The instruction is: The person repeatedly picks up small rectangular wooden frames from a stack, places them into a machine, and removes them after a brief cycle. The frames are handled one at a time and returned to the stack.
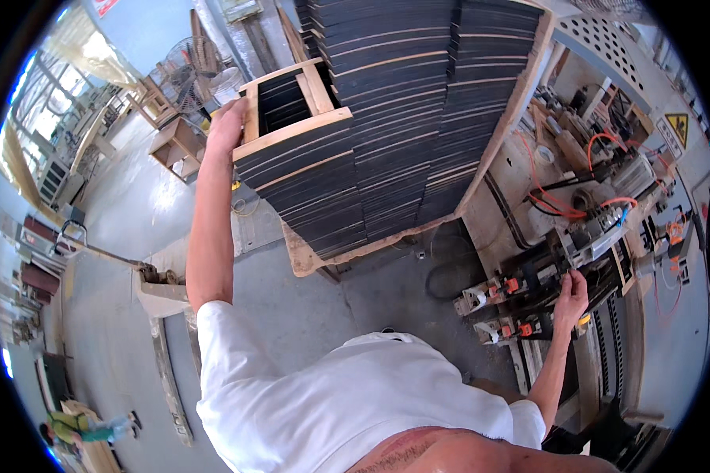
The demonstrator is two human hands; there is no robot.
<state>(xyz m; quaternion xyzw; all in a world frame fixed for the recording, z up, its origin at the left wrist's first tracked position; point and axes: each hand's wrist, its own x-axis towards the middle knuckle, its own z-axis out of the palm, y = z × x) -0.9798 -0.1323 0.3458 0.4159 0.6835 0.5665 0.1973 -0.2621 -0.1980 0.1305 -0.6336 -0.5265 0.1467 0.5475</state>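
Note:
My left hand (227, 124), arm stretched out, grips the left side of a small rectangular wooden frame (293, 133). The frame has a bare pale-wood face and lies on top of a near stack. More black-edged frames (402, 118) are piled high behind and beside it. On the right, my right hand (572, 300) is at a machine (599, 240) with metal clamps, orange air hoses and red-orange fittings. Its fingers are pinched together beside the metal parts; whatever is between them is too small to make out.
A wooden pallet board (312, 251) carries the stacks. To the left stand a pallet jack (164, 296) and a small wooden cabinet (177, 148). A floor fan (191, 71) is behind them. Another person (79, 430) is far off at lower left. Hoses hang over the machine bench.

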